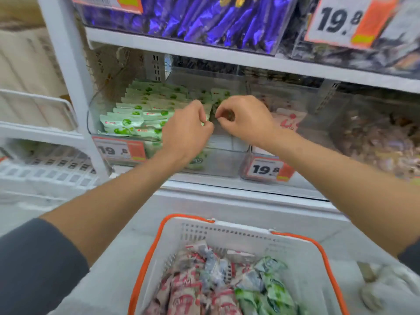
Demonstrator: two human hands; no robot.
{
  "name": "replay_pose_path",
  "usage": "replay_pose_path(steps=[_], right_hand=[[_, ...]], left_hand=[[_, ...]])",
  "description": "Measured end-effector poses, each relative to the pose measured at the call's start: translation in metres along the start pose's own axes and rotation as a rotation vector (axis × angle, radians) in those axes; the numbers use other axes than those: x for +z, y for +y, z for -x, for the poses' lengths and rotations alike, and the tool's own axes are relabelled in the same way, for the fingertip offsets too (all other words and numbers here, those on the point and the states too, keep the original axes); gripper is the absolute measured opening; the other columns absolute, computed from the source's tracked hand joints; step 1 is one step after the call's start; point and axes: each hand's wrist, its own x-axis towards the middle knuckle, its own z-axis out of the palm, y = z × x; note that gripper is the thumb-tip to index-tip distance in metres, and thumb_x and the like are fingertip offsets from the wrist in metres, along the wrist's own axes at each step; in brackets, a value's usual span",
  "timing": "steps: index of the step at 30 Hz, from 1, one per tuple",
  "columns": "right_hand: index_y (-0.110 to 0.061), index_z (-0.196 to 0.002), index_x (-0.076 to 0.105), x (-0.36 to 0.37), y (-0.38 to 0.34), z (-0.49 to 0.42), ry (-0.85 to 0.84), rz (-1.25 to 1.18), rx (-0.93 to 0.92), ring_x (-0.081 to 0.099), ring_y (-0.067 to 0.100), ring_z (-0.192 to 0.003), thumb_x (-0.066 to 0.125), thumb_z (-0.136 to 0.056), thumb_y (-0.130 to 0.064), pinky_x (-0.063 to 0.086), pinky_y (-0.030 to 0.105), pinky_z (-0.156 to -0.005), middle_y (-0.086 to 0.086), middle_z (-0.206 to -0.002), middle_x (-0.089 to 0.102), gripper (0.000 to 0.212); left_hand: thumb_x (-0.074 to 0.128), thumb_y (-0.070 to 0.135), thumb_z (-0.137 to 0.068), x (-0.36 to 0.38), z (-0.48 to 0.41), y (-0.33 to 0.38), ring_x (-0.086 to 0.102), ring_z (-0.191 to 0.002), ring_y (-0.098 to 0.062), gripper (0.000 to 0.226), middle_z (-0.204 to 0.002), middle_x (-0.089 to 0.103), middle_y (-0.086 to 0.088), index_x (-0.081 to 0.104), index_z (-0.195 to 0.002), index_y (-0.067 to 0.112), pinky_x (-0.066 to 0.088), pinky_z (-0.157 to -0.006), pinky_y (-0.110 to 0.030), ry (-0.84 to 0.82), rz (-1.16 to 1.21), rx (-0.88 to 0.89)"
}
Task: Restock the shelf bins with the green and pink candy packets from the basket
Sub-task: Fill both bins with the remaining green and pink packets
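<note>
Rows of green candy packets (pixel 136 110) lie in a clear shelf bin (pixel 91 123) on the middle shelf. My left hand (pixel 186 130) and my right hand (pixel 243 119) are both over this bin, fingers curled and pinching green packets (pixel 218 96) at the right end of the rows. A pink packet (pixel 288 121) lies in the neighbouring clear bin (pixel 247 153) to the right. Below, a white basket with an orange rim (pixel 145 264) holds several pink packets (pixel 184 292) and green packets (pixel 272 289).
Purple wrapped sweets (pixel 204 19) fill the bin on the shelf above. Price tags reading 19.8 (pixel 120 151) hang on the bin fronts. A bin of brown sweets (pixel 375 142) sits at the right. A white shelf post (pixel 70 87) stands at the left.
</note>
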Motion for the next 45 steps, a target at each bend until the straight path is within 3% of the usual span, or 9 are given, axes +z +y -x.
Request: replay_pose_path(steps=[8,13,21,26,29,32,35,40,45], right_hand=[[-0.017,-0.087,0.073,0.061,-0.003,0.160,-0.286,-0.268,0.315,0.066,0.022,-0.086,0.060,-0.082,-0.012,0.053,0.037,-0.077,0.000,-0.089,0.073,0.015],[-0.011,-0.094,0.074,0.144,0.023,0.253,-0.660,-0.277,0.636,0.063,0.023,-0.103,0.058,-0.087,-0.010,0.049,0.032,-0.092,0.005,-0.107,0.070,0.017],[-0.017,-0.144,0.045,0.215,0.094,0.388,-1.123,-0.305,0.869,0.057,0.023,-0.111,0.045,-0.088,0.003,0.047,0.028,-0.080,0.012,-0.151,0.038,0.059],[-0.023,-0.141,0.046,0.236,0.109,0.406,-0.896,-0.253,0.920,0.062,0.025,-0.106,0.056,-0.093,-0.014,0.054,0.040,-0.088,0.007,-0.137,0.054,0.049],[-0.007,-0.122,0.054,0.204,0.101,0.365,-0.825,-0.204,0.856,0.063,0.026,-0.094,0.044,-0.096,-0.016,0.054,0.037,-0.081,0.011,-0.106,0.064,0.029],[-0.001,-0.093,0.055,0.152,0.073,0.309,-0.642,-0.653,1.123,0.067,0.024,-0.067,0.045,-0.098,-0.013,0.056,0.025,-0.056,0.012,-0.077,0.062,0.017],[-0.001,-0.108,0.052,0.094,0.039,0.258,-0.671,-1.238,1.332,0.071,0.032,-0.076,0.045,-0.099,-0.017,0.060,0.032,-0.065,0.022,-0.091,0.069,0.020],[-0.004,-0.104,0.050,0.046,0.016,0.192,-0.657,-0.702,0.898,0.066,0.032,-0.074,0.041,-0.102,-0.036,0.059,0.041,-0.071,0.018,-0.094,0.065,0.033],[0.006,-0.127,0.048,0.066,0.031,0.197,-0.926,-0.578,0.923,0.057,0.024,-0.072,0.042,-0.100,-0.010,0.055,0.037,-0.070,0.016,-0.099,0.059,0.032]], left_hand=[[0.063,0.020,-0.079,0.057,0.141,0.000,0.063,-0.089,-0.028,0.016,-0.079,0.064,-0.001,0.053,-0.066,0.019,0.048,-0.074,-0.032,-0.577,0.019,-0.323],[0.057,0.014,-0.090,0.089,0.197,-0.046,0.062,-0.107,-0.029,0.021,-0.116,0.066,-0.009,0.068,-0.099,-0.001,0.050,-0.092,-0.036,-0.907,-0.143,-0.333],[0.056,0.017,-0.088,0.124,0.204,-0.081,0.054,-0.074,-0.014,0.014,-0.095,0.055,0.000,0.065,-0.085,0.006,0.041,-0.058,-0.019,-1.017,-0.211,-0.358],[0.055,0.013,-0.087,0.133,0.218,-0.082,0.050,-0.068,-0.018,0.008,-0.082,0.051,-0.007,0.056,-0.079,0.013,0.042,-0.064,-0.027,-1.110,-0.178,-0.329],[0.059,0.018,-0.090,0.134,0.218,-0.072,0.055,-0.090,-0.014,0.014,-0.108,0.061,0.001,0.064,-0.103,0.015,0.042,-0.076,-0.024,-1.098,-0.121,-0.276],[0.071,0.034,-0.087,0.125,0.217,-0.041,0.047,-0.120,-0.011,0.060,-0.136,0.047,0.010,0.044,-0.140,0.024,0.037,-0.093,-0.024,-1.184,0.107,-0.217],[0.073,0.037,-0.084,0.115,0.217,-0.015,0.041,-0.125,-0.009,0.075,-0.136,0.038,0.014,0.033,-0.146,0.027,0.036,-0.098,-0.025,-1.163,0.178,-0.121],[0.046,-0.006,-0.095,0.081,0.172,-0.021,0.065,-0.083,-0.023,0.024,-0.090,0.071,-0.010,0.061,-0.095,0.013,0.051,-0.081,-0.042,-0.874,0.619,-0.475],[0.051,0.009,-0.097,0.064,0.175,-0.054,0.061,-0.092,-0.018,0.016,-0.123,0.060,-0.007,0.066,-0.098,0.011,0.052,-0.071,-0.031,-0.944,0.473,-0.749]])
